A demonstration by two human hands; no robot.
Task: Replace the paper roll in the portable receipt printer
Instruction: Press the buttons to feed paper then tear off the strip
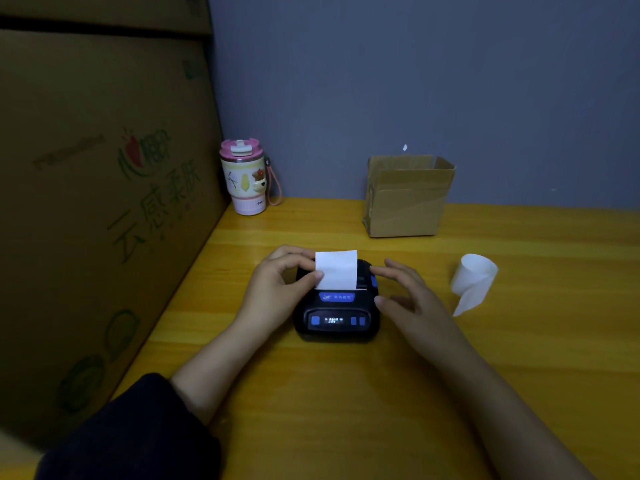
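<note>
A small black receipt printer (335,315) with blue buttons and a lit display sits on the yellow table (346,393). A white paper strip (336,270) stands up out of its slot. My left hand (280,278) pinches the strip's left edge between thumb and fingers. My right hand (403,289) rests at the printer's right side with fingers spread, its fingertips at the lid near a blue side button. A loose curl of white paper (474,280) lies on the table to the right, apart from both hands.
A small open cardboard box (407,199) stands behind the printer against the grey wall. A pink tumbler (244,180) sits in the back left corner. A large printed cardboard carton (97,202) walls off the table's left side.
</note>
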